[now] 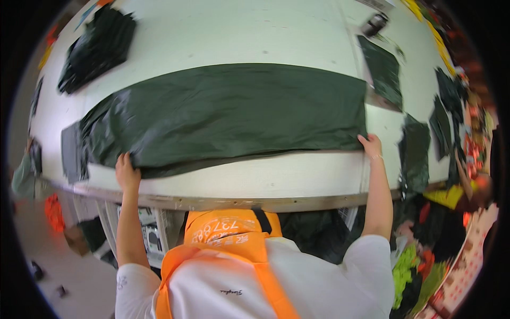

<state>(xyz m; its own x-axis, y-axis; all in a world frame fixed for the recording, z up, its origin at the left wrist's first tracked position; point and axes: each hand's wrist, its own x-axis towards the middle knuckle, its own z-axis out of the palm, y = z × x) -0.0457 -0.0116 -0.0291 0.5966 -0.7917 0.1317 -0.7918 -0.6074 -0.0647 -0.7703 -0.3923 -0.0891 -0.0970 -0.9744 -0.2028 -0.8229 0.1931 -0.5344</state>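
Note:
A long dark green garment (pixel 234 114), which looks like trousers folded lengthwise, lies spread across the white table. At its left end is a gathered band (pixel 73 151) of a greyer shade. My left hand (pixel 128 171) is at the garment's near edge, toward the band, with its fingers closed on the cloth. At the near right corner, my right hand (pixel 371 145) pinches the hem between thumb and fingers. The fabric is fairly smooth toward the right and creased near my left hand.
A stack of folded dark green garments (pixel 98 48) lies far left. On the right are a folded dark green piece (pixel 382 72), a dark bottle-like object (pixel 375 24) and dark green bundles (pixel 415 154). Other people (pixel 467 194) work at both sides. The table's metal edge (pixel 239 203) runs before me.

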